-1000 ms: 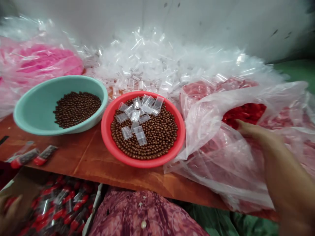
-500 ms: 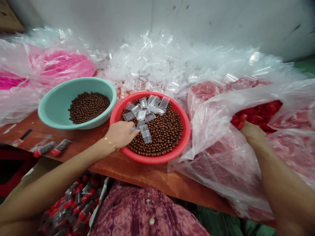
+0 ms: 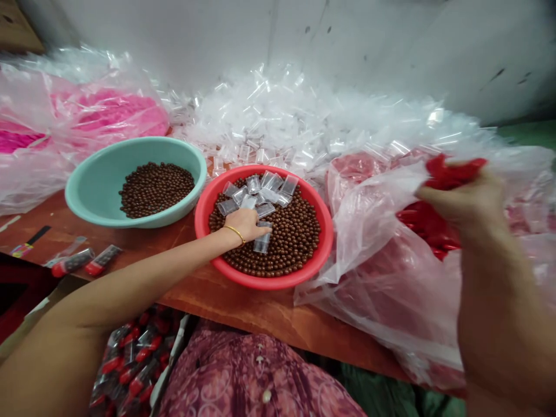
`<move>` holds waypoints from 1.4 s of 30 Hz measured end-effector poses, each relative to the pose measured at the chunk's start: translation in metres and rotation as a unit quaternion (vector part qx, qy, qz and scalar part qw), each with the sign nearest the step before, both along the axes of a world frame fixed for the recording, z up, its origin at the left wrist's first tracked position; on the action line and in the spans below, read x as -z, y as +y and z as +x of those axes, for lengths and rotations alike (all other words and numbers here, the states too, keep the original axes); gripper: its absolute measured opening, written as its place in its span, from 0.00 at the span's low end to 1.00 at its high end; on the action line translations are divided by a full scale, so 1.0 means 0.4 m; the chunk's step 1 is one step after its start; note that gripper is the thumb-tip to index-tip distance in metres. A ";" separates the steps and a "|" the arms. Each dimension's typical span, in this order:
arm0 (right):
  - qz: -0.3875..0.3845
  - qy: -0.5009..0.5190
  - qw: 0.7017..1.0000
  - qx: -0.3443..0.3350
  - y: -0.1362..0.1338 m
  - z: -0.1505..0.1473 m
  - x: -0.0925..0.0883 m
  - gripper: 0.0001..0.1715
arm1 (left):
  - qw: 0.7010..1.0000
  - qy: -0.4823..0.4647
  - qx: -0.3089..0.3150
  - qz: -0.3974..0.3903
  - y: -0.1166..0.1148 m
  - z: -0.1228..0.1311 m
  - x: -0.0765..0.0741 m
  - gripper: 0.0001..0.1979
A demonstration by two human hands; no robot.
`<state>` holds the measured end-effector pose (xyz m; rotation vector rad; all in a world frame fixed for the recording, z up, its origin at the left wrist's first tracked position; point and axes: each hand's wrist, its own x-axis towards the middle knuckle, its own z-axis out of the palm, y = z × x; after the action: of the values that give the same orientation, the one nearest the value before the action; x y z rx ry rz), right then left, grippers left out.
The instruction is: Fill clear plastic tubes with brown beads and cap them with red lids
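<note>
At the red basin (image 3: 278, 282), the left hand (image 3: 247, 226) touches a small clear bag (image 3: 262, 244); the right hand (image 3: 464, 200), far apart, closes on red pieces (image 3: 452, 175).

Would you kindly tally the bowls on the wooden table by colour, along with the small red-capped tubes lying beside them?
Teal bowl: 1
Red bowl: 1
Small red-capped tubes: 2
Total: 4
</note>
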<state>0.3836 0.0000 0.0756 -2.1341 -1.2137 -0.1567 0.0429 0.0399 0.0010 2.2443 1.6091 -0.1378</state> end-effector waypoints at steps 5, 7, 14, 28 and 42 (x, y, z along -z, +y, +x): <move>-0.085 0.256 0.946 -0.180 0.063 -0.285 0.008 0.08 | 0.999 -0.020 -0.018 -0.037 0.004 0.019 0.007 0.23; -0.114 0.287 0.924 -0.224 0.103 -0.338 0.058 0.07 | 0.996 -0.056 -0.034 -0.053 0.010 0.010 0.011 0.19; -0.130 0.056 0.950 -0.279 0.170 -0.372 0.172 0.31 | 0.929 -0.298 -0.178 -0.131 0.003 -0.060 -0.007 0.12; -0.280 -0.099 0.887 -0.353 -0.014 -0.586 0.119 0.22 | 0.828 -0.490 -0.255 -0.094 0.018 -0.046 -0.034 0.10; -0.064 0.185 0.895 -0.402 0.043 -0.543 0.186 0.37 | 0.966 -0.256 -0.025 0.038 -0.015 -0.044 -0.080 0.20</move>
<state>0.1663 0.0172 0.0011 -1.4909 -1.7728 0.6742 0.0252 0.0339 0.0329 2.0611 1.3975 0.4866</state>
